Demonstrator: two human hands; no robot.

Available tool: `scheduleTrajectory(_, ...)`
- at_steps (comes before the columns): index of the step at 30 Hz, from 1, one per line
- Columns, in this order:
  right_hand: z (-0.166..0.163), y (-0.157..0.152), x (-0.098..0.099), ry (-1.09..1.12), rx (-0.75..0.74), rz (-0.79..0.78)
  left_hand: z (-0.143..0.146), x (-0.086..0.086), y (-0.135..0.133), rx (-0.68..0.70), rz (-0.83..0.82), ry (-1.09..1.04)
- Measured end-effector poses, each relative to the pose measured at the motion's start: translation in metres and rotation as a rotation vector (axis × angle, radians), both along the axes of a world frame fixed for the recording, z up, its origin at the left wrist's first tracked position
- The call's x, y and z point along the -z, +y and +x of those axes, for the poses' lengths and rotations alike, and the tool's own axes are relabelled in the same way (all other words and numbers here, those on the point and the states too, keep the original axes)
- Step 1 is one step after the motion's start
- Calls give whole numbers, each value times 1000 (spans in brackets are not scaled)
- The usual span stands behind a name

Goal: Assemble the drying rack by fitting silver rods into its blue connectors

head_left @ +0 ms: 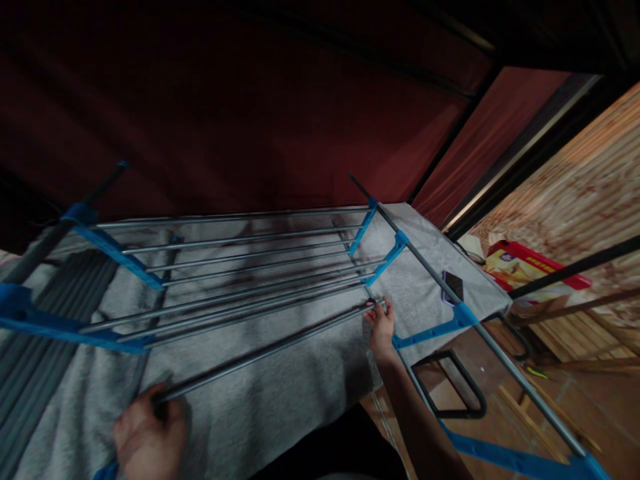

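Observation:
A long grey metal rod runs slantwise over a grey cloth-covered table. My left hand is closed around the rod's near left end. My right hand grips the rod's far right end, beside a blue plastic connector. Behind the rod stands a partly built rack of several parallel grey rods held in blue brackets, with a long grey side pole running down the right.
A dark phone lies on the cloth at the right. A bundle of spare grey rods lies at the left. A red box and wooden slats sit at the right. A dark red curtain hangs behind.

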State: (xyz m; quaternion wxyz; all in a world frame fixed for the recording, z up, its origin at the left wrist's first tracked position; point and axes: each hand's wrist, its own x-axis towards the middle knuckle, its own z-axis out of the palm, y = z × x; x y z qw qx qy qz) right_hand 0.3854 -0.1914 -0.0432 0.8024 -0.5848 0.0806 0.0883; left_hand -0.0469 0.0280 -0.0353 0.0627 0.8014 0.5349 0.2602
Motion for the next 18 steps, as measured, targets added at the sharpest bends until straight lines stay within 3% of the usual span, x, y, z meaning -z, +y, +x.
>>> scheduleTrajectory(11, 0, -4, 10, 3, 9, 10, 4, -3, -6, -55, -69, -116)
scheduleTrajectory(18, 0, -6, 8, 11, -38, -5, 3, -4, -5, 6, -47, -73)
